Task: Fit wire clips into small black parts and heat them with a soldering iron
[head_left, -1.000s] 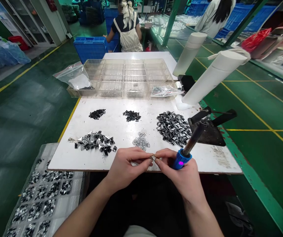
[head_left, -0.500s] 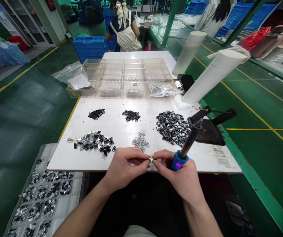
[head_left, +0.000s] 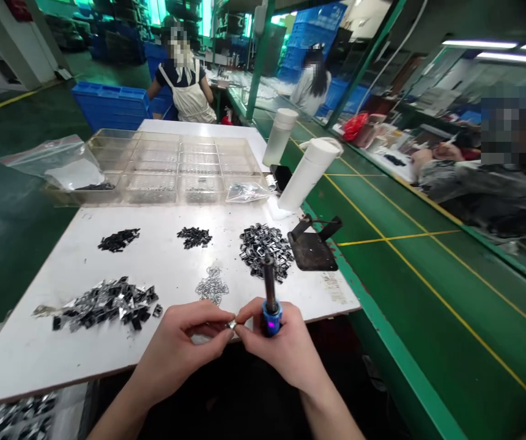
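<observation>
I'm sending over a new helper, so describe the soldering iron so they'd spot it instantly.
Find the white table, then the right hand at its near edge. The soldering iron rises from that hand, dark shaft upward. Unlike the black-and-silver pile behind it, it has a blue handle with a glowing pink-purple light.

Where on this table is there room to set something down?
Bare tabletop lies between the small black piles, and from the silvery pile to the near edge. Crowded: the right, where the large pile sits beside the black stand, and front centre, under the left hand and right hand.
</observation>
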Motion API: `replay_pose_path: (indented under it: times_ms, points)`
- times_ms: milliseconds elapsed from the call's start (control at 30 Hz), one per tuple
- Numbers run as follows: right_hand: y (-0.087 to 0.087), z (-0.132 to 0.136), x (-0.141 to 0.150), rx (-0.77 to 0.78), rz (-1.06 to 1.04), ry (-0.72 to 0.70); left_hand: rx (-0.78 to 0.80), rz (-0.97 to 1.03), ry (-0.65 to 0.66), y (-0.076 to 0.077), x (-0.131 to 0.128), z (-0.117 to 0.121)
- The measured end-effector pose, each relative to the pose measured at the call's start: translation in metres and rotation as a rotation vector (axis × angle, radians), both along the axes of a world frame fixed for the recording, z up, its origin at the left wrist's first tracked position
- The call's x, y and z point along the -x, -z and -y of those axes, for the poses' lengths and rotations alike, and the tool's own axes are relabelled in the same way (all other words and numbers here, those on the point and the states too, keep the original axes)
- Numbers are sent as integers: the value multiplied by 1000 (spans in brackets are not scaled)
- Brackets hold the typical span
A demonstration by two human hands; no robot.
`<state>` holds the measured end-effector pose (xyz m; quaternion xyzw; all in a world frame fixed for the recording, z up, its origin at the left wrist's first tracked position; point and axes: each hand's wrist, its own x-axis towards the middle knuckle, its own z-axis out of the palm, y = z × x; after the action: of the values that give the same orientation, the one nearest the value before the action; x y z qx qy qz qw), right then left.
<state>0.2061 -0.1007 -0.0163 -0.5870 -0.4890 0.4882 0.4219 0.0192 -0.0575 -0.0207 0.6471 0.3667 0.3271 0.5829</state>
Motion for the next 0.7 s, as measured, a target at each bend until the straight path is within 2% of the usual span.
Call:
replay_pose_path:
  times_ms: [67,133,267,333,400,500,600,700]
  points:
    - [0,2,-3,-1,16,-10,-63,-31,2,0,-1,1]
    - [1,6,-15,-37,62,69,-141,-63,-18,-1,-2,1]
    - [1,28,-72,-163,312,433,-213,-87,-28,3,-1,3]
    - [2,41,-107,-149,482,539,-214,-83,3,7,0,3]
    - [4,51,-136,-86,676,541,-213,-79,32,10,1,4]
    - [10,52,-158,-106,930,495,-207,-91,55,11,1,3]
    - [20,35,-159,-102,1111,483,-201,-106,62,10,1,3]
    - [29,13,-152,-109,1157,519,-185,-109,56,8,1,4]
